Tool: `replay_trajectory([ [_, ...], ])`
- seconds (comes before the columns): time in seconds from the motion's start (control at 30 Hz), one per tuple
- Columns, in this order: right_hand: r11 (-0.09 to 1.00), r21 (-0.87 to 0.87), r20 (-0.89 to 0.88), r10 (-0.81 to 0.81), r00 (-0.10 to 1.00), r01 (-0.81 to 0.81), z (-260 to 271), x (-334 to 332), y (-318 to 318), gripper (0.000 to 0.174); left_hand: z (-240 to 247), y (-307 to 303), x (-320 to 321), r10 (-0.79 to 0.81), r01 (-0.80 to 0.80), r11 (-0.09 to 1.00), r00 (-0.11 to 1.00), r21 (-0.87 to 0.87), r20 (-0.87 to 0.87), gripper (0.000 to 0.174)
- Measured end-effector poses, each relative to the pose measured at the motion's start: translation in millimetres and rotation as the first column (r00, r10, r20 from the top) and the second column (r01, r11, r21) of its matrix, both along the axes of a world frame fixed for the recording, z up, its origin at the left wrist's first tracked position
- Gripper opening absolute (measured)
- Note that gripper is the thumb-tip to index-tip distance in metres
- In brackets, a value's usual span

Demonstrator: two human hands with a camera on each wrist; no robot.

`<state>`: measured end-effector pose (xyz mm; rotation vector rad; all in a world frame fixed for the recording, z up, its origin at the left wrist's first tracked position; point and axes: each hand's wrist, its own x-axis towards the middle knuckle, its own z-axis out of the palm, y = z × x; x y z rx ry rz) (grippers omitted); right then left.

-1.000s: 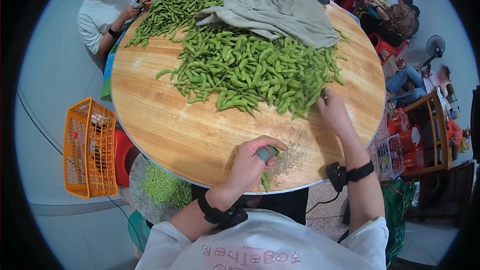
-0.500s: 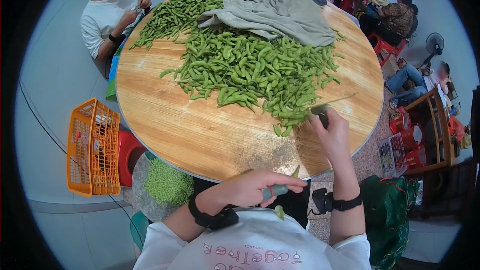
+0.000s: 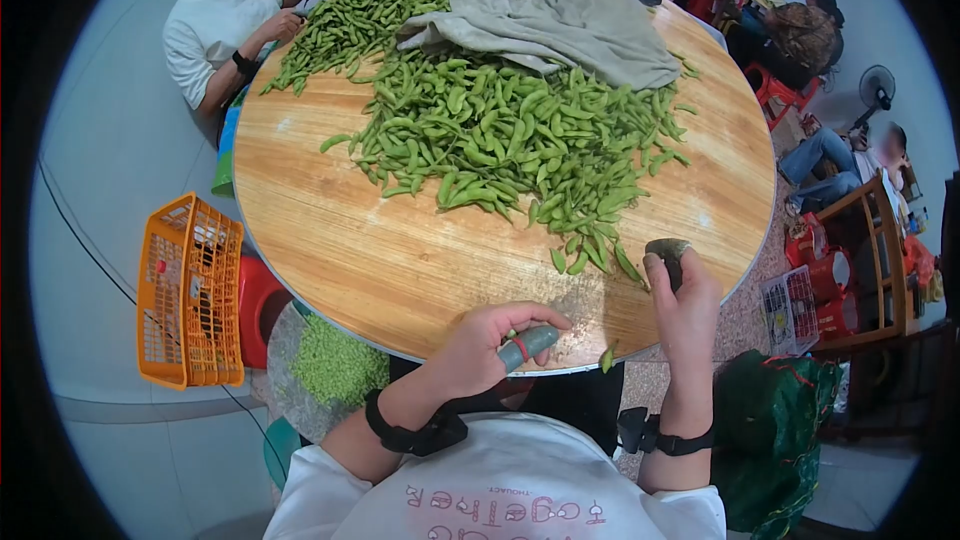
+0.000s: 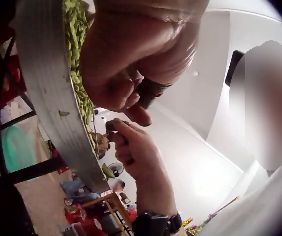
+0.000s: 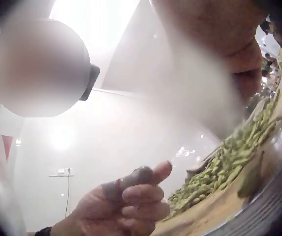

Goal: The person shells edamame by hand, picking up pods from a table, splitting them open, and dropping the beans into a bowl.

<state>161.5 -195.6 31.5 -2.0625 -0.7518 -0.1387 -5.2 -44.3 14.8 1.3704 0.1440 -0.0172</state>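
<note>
Green soybean pods lie heaped over the table's middle, with a few strung out toward me. My left hand is over the table's front edge, fingers curled and index stretched out. Its thumb wears a grey-green cover with a red band; a small green bit shows beside it, the palm's contents hidden. My right hand is raised right of the strung-out pods, fingers curled and thumb against a finger with a dark cover. No pod shows in its grip. A loose pod appears at the table's edge between the hands.
A grey cloth covers part of the heap on the round wooden table. Shelled beans fill a container at lower left, near an orange crate. Another person sits at the far left; a green sack stands at right.
My right hand has come back from the heap toward me, and a few pods now trail from it. My left hand dipped toward my body with pods loose beside it, then rose again.
</note>
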Motion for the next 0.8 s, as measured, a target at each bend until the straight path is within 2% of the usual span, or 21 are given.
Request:
replay_trajectory([
  [0.1, 0.998, -0.057, -0.003, -0.004, 1.000, 0.004, -2.0, 3.3, 1.5, 0.012, -1.2, -1.3, 5.4, 0.057, -0.057, 0.998, 0.998, 0.035, 0.010, 0.023],
  [0.2, 0.963, -0.270, 0.177, 0.032, 0.984, 0.017, -8.2, -5.3, 12.5, 0.012, 0.5, -3.2, 11.6, 0.084, -0.085, 0.996, 0.996, 0.041, 0.030, 0.020],
  [0.27, 0.952, -0.305, 0.186, 0.018, 0.982, 0.040, -8.8, -7.1, 19.7, 0.014, -0.3, -4.1, 14.8, 0.092, -0.093, 0.995, 0.995, 0.025, 0.034, 0.020],
  [0.33, 0.929, -0.366, 0.265, 0.052, 0.963, 0.051, -14.2, -5.6, 26.9, 0.015, -3.2, -4.8, 18.7, 0.088, -0.088, 0.996, 0.996, 0.035, 0.015, 0.019],
  [0.47, 0.867, -0.498, 0.199, 0.118, 0.973, -0.003, -12.4, 0.5, 32.8, 0.014, -1.1, -7.3, 25.6, 0.075, -0.075, 0.997, 0.997, -0.026, -0.001, 0.020],
  [0.53, 0.924, -0.381, 0.188, 0.111, 0.976, -0.032, -15.5, 2.9, 32.4, 0.011, -2.5, -7.7, 28.0, 0.075, -0.075, 0.997, 0.997, 0.016, 0.014, 0.020],
  [0.57, 0.924, -0.380, 0.188, 0.113, 0.976, -0.034, -12.0, 2.3, 31.2, 0.011, -2.3, -8.1, 29.9, 0.078, -0.078, 0.997, 0.997, 0.017, 0.013, 0.020],
  [0.63, 0.987, -0.158, 0.085, 0.031, 0.996, -0.017, 1.0, -3.6, 25.6, 0.010, -2.5, -10.5, 33.1, 0.228, -0.234, 0.965, 0.971, 0.117, 0.066, 0.022],
  [0.67, 0.987, -0.156, 0.080, 0.039, 0.996, -0.027, 3.4, -8.4, 24.0, 0.010, -0.6, -11.5, 33.9, 0.236, -0.242, 0.963, 0.970, 0.120, 0.061, 0.022],
  [0.7, 0.981, 0.090, -0.258, 0.192, 0.947, -0.174, 5.3, -13.7, 22.5, 0.012, 2.8, -11.6, 35.9, 0.266, -0.266, 0.964, 0.963, 0.002, 0.029, 0.026],
  [0.73, 0.907, 0.360, -0.512, 0.389, 0.766, -0.220, 9.4, -18.1, 19.7, 0.013, 5.3, -11.1, 37.6, 0.290, -0.289, 0.950, 0.957, -0.117, -0.002, 0.032],
  [0.77, 0.894, 0.387, -0.697, 0.443, 0.563, -0.224, 17.6, -21.0, 14.4, 0.016, 5.6, -9.7, 38.6, 0.292, -0.290, 0.950, 0.956, -0.114, 0.002, 0.032],
  [0.8, 0.893, 0.389, -0.694, 0.446, 0.565, -0.228, 16.2, -23.0, 13.0, 0.016, 4.7, -8.2, 39.4, 0.241, -0.237, 0.889, 0.970, -0.393, -0.039, 0.032],
])
